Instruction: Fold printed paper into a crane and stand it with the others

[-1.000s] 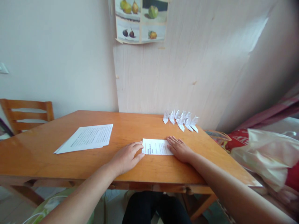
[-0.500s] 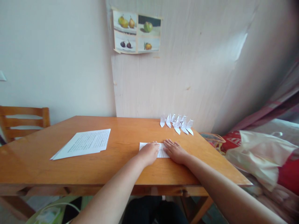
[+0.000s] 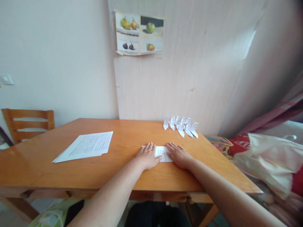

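Note:
A folded sheet of printed paper lies flat on the wooden table in front of me. Across its left part rests my left hand, palm down with the fingers stretched out. My right hand lies flat over the paper's right end, fingers extended. Both hands press on the sheet, and neither grips it. Only the strip between them shows; the ends are mostly covered. Beyond my right hand, several folded paper figures stand grouped near the table's far right edge.
A stack of printed sheets lies on the table to the left. A wooden chair stands past the left end. Bags sit beside the right edge. Fruit pictures hang on the wall behind.
My left hand has slid left along the paper and flattened, uncovering more of its middle. The right hand stays at the right end. The view has shifted slightly.

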Demonstrator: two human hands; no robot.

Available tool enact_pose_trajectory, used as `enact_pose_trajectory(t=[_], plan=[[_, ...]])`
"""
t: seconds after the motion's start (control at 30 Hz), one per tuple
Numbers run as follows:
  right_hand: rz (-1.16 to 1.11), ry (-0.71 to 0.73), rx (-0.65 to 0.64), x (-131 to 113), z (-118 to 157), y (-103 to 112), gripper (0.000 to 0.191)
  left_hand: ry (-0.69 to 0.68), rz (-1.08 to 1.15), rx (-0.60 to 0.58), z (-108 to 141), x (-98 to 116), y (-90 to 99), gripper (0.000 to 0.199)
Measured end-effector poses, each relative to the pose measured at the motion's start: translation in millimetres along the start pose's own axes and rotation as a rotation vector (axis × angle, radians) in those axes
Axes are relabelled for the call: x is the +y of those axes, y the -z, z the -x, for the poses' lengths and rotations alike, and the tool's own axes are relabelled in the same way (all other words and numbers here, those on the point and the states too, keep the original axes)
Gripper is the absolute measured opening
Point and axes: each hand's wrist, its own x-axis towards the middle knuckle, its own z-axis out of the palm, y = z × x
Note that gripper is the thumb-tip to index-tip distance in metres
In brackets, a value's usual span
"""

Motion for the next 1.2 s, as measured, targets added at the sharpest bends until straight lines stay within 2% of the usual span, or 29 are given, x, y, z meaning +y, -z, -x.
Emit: enact_pose_trajectory(t=[0.23,0.37,0.6,0.7,0.8,0.9,1.03,1.2], plan=[[-0.005,-0.004,-0.014,-2.4,2.4,3.1,0.065,0.029,-0.028,-0.03,13.6,-27.4,8.1,0.088],[-0.011,-0.006,-0.018,-2.2,2.5,5.0,0.064,0.03,-0.031,-0.016,16.0,-25.7,7.5,0.086],[0.018,-0.093,-0.028,-0.5,2.9,15.5,0.063,0.019,-0.02,-0.002,17.3,-22.1,8.9,0.083],[0.047,-0.044,-0.01,-15.5,14.3,22.5,0.064,0.01,-0.012,0.011,17.3,-22.1,8.2,0.081],[0.029,0.141,0.003,-44.3,32.2,27.8,0.066,0.011,-0.007,0.024,17.6,-21.5,7.4,0.081],[0.002,0.266,-0.002,-72.9,47.7,28.9,0.069,0.014,-0.007,0.023,18.7,-20.8,7.7,0.078],[-0.003,0.277,-0.03,-91.3,55.1,25.4,0.072,0.01,-0.009,0.027,19.6,-21.1,8.1,0.078],[0.015,0.26,-0.004,-92.7,55.8,26.1,0.073,0.006,-0.023,0.03,18.1,-23.3,6.6,0.079]])
